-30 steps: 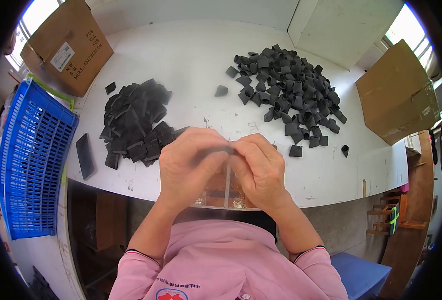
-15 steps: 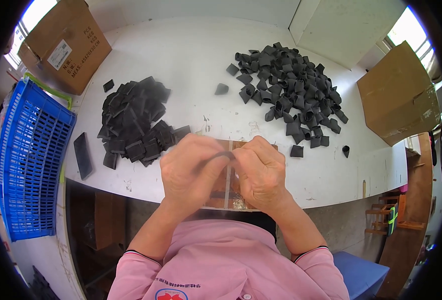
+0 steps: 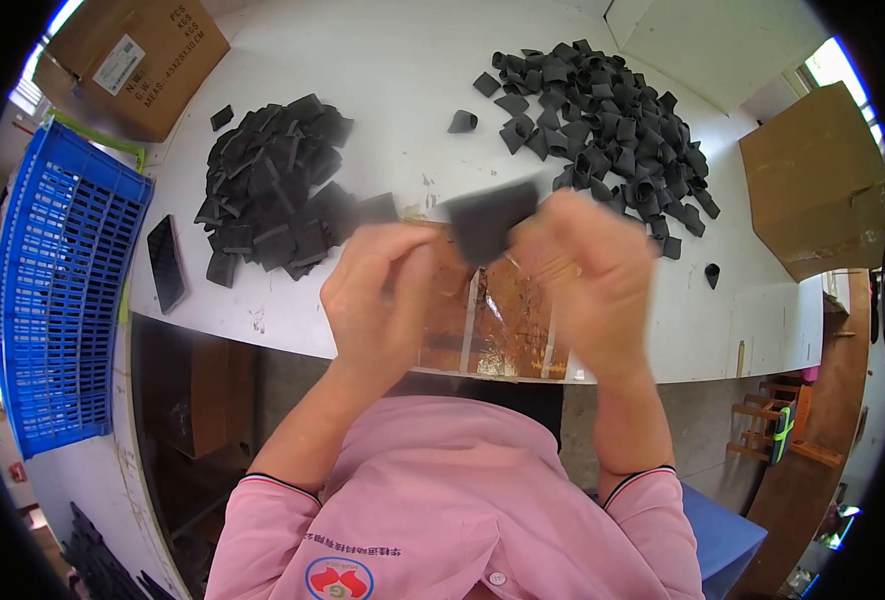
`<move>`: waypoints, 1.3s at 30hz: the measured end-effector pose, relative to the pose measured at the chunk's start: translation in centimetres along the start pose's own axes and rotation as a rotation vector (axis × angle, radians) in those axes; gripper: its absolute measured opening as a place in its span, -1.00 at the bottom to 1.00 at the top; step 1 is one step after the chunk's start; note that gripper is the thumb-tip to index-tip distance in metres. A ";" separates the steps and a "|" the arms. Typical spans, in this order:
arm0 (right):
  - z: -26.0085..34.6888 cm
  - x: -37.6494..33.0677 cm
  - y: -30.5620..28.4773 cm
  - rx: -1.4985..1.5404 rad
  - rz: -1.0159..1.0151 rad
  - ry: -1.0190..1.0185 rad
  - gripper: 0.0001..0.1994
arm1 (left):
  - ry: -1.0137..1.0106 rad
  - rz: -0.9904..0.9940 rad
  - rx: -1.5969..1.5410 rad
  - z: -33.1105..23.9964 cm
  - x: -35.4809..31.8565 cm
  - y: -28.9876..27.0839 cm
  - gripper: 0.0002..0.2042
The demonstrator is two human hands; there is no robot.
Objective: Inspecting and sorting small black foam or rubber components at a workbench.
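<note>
Black, flat foam piece (image 3: 489,215) sits pinched between both hands above the white table's (image 3: 382,90) near edge, right hand (image 3: 587,270) gripping its right end, left hand (image 3: 382,295) just left, long axis running left-right.

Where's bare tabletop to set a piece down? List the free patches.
Free: the white tabletop between the flat black piece pile and the curled black piece heap; also the strip right of the right hand. Crowded: both piles and the brown taped patch under the hands.
</note>
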State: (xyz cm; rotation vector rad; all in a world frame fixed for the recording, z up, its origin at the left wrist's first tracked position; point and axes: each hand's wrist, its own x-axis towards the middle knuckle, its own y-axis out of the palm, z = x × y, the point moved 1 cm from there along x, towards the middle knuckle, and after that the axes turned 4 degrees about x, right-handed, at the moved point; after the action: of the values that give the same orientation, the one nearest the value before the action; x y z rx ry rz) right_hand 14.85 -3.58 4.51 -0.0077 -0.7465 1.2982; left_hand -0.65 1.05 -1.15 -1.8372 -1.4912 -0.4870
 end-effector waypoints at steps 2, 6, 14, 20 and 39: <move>-1.1 0.8 -1.8 0.410 -0.252 0.298 -0.77 | -0.315 0.029 0.162 1.8 -3.3 -0.2 -0.76; -3.2 -4.0 1.1 0.453 -0.150 0.532 -0.79 | -0.182 0.309 0.609 4.3 -6.8 -0.4 -0.72; -3.8 -9.3 6.0 0.210 0.097 0.475 -0.87 | -0.004 0.538 0.754 6.9 -7.5 -0.2 -0.87; -3.4 -9.1 6.7 0.153 0.040 0.403 -0.90 | -0.381 0.288 0.383 4.6 -6.9 -0.6 -0.98; -4.1 -8.2 7.8 0.072 -0.311 0.364 -0.92 | -0.970 -0.242 -0.674 -0.6 -5.9 1.0 -0.88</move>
State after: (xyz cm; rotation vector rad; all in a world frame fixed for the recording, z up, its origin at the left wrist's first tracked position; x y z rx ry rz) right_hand 9.54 -6.67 -5.84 -0.0658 -0.3711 0.9881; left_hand -1.12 -3.50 -5.03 -2.6349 -2.4161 -0.1985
